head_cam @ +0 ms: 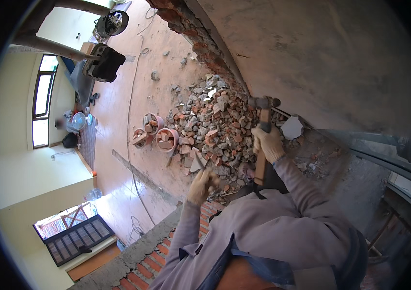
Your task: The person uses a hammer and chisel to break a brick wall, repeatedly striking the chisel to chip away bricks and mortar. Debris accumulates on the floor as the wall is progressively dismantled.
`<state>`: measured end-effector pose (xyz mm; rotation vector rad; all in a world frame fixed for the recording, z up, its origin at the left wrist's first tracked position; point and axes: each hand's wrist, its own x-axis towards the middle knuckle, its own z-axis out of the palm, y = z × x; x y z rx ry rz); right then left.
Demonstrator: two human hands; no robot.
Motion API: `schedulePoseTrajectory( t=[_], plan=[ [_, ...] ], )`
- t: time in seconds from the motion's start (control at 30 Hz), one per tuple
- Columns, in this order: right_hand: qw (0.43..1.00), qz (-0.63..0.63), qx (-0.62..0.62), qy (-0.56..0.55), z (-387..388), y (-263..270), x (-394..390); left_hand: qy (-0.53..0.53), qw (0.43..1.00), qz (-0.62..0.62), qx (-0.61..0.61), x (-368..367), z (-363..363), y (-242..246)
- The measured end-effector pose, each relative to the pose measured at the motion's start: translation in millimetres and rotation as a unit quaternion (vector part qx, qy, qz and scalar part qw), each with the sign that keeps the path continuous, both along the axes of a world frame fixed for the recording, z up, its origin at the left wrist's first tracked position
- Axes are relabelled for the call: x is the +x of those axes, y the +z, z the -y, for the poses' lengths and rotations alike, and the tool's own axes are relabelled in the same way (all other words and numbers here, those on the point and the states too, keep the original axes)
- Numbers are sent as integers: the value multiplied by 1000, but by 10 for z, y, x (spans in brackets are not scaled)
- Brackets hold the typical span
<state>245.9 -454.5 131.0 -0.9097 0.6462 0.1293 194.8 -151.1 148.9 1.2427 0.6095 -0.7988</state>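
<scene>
My right hand (269, 143), in a knitted work glove, grips a hammer (264, 116) by its wooden handle. The hammer's steel head is raised at the far end, and the handle's butt sticks out below my fist. My left hand (201, 185), gloved as well, is closed around a slim metal chisel (200, 160) that points up and away from me. Beneath and beyond both hands lies a heap of broken brick and concrete rubble (214, 123). Whether the chisel's tip touches anything cannot be told.
Pink buckets (167, 140) of brick pieces stand left of the heap. A ragged broken brick wall edge (212, 50) rises beyond it. A cut brick wall (151, 264) runs along my left. A cable (130, 119) crosses the floor. Far left, a person (68, 123) is near a blue fan (79, 120).
</scene>
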Motion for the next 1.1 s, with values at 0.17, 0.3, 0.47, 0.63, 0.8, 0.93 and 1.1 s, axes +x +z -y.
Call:
schedulePoseTrajectory(
  t=[0.17, 0.3, 0.47, 0.63, 0.8, 0.93, 1.1],
  plan=[
    [999, 8, -28, 35, 493, 246, -572, -59, 972, 124, -192, 915, 1397, -83],
    [999, 17, -34, 15, 765, 455, -880, 24, 953, 48, -300, 1449, 2308, -138],
    [998, -16, 28, -57, 848, 460, -1081, 20, 953, 59, -295, 1889, 2850, -163],
    [992, -17, 56, -113, 874, 340, -1008, -43, 979, 103, -171, 2178, 2908, -310],
    [987, -6, 65, -148, 795, 299, -872, -47, 982, 84, -163, 2420, 2915, -443],
    [985, 6, 55, -165, 707, 249, -758, -51, 977, 97, -185, 2506, 2897, -530],
    [985, -12, 69, -159, 662, 190, -595, -108, 957, 214, -164, 2586, 2859, -742]
  ],
)
